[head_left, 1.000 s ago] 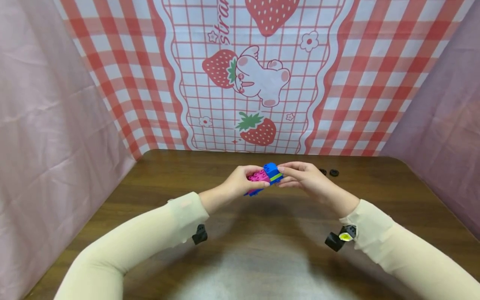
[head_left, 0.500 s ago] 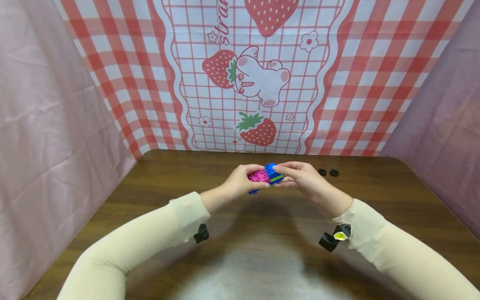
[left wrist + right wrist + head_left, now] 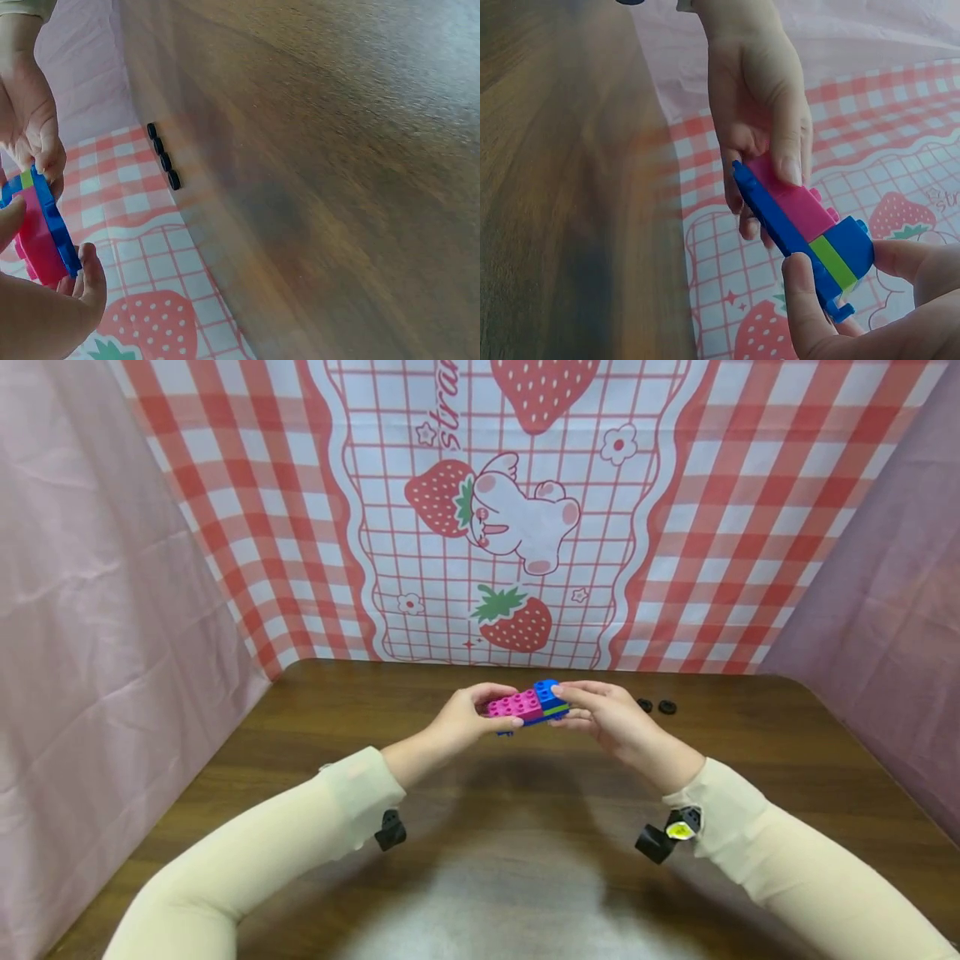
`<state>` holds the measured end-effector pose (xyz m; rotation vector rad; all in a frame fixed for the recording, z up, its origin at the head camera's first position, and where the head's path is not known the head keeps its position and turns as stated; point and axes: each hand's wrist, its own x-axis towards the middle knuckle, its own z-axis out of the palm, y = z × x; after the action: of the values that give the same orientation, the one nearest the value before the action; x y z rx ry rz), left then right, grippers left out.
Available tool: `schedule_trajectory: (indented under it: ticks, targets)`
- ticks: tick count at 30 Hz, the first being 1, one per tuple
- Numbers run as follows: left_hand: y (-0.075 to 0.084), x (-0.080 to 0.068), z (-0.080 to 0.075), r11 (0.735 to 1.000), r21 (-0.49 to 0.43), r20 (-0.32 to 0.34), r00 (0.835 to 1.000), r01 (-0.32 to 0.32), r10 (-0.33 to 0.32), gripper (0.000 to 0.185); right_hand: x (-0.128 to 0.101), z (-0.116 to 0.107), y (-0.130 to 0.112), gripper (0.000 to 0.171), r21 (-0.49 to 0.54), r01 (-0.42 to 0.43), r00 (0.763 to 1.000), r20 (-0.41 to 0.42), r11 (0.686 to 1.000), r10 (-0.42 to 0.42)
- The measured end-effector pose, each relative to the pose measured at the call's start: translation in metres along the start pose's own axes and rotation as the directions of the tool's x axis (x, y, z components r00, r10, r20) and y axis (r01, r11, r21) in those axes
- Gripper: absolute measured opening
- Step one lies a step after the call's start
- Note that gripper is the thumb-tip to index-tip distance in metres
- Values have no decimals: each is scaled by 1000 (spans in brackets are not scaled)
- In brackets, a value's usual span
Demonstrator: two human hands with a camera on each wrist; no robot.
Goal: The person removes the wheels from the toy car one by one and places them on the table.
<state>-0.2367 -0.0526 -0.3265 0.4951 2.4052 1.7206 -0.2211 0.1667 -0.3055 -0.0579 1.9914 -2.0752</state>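
Note:
A toy car body of building bricks is held up between both hands over the table. Its long pink brick (image 3: pixel 517 704) and rounded blue brick (image 3: pixel 547 691) sit above a blue wheel base (image 3: pixel 769 214), with a thin lime-green brick (image 3: pixel 832 262) under the blue one. My left hand (image 3: pixel 453 722) grips the pink end, thumb on the near side and fingers at the far side. At the other end my right hand (image 3: pixel 618 718) pinches the blue brick and base between thumb and fingers. In the right wrist view small blue axle stubs stick out from the base.
Several black toy wheels (image 3: pixel 165 161) stand in a row near the table's back edge; two show beyond my right hand in the head view, one being this wheel (image 3: pixel 667 707). A strawberry-print cloth (image 3: pixel 510 527) hangs behind the brown wooden table (image 3: pixel 360 693).
The brick car body has turned more level, and more of its pink studs show. My left hand has shifted a little left along it. My right thumb has moved onto the blue brick.

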Motion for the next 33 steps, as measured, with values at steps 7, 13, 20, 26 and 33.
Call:
schedule_trajectory:
  ticks: [7,13,20,26,33]
  targets:
    - [-7,0,-6,978,-171,-69,989,118,-132,42,3,-6,0,57,61,6,1000,-21,998,-5]
    - [-13,4,-8,953,-281,-114,981,117,-155,35,10,-7,4,61,117,-7,999,-34,993,11]
    - [-17,15,-7,963,-239,-159,973,127,-168,34,22,-10,12,53,161,-19,999,-38,987,26]
    - [-23,23,-6,982,-140,-217,963,129,-158,33,35,-10,20,54,139,0,997,-77,990,10]
    - [-33,36,-1,983,-94,-279,944,156,-177,31,53,-9,29,54,13,-16,985,-174,1000,18]
